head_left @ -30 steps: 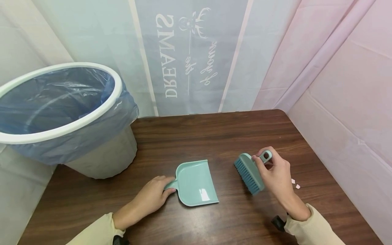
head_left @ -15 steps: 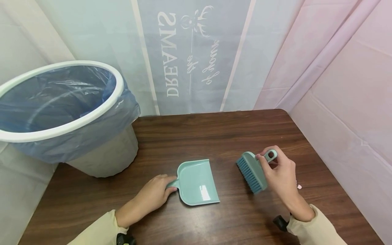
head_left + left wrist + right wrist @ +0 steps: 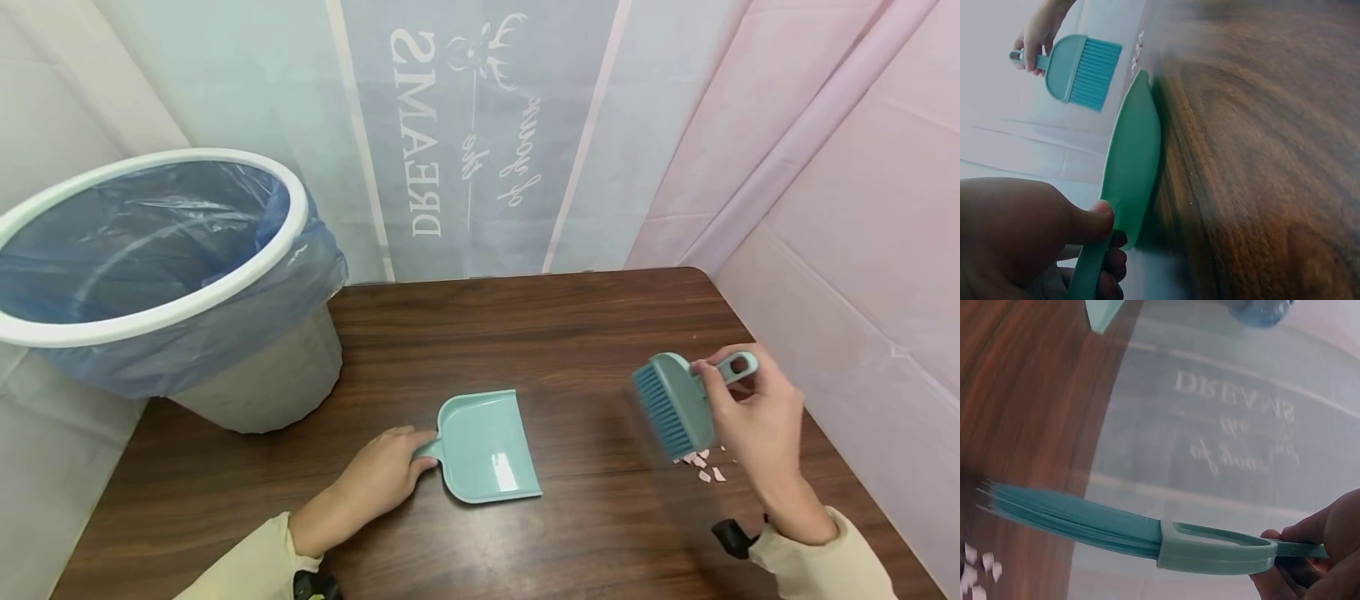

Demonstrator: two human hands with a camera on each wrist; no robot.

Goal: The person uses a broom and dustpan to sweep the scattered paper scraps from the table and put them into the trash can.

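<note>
In the head view my left hand (image 3: 382,472) grips the short handle of a light teal dustpan (image 3: 487,447), which lies on the table with its wide edge facing right. My right hand (image 3: 761,417) pinches the handle of a matching hand brush (image 3: 678,400). The brush is tilted, bristles (image 3: 1072,519) pointing left and down, and in the left wrist view it appears raised off the wood. Several small pale pink scraps (image 3: 705,462) lie on the table beside and below the bristles; the brush and hand may hide more of them.
A large bin (image 3: 262,375) with a white rim and a blue plastic liner stands at the left. The dark wooden table (image 3: 525,325) ends at a printed curtain (image 3: 465,150) behind. A pale cloth wall (image 3: 862,250) borders the right side.
My right hand has carried the brush to the right, over toward the pale scraps, and more of them now show. The left hand and dustpan stay in place; the view shifted slightly.
</note>
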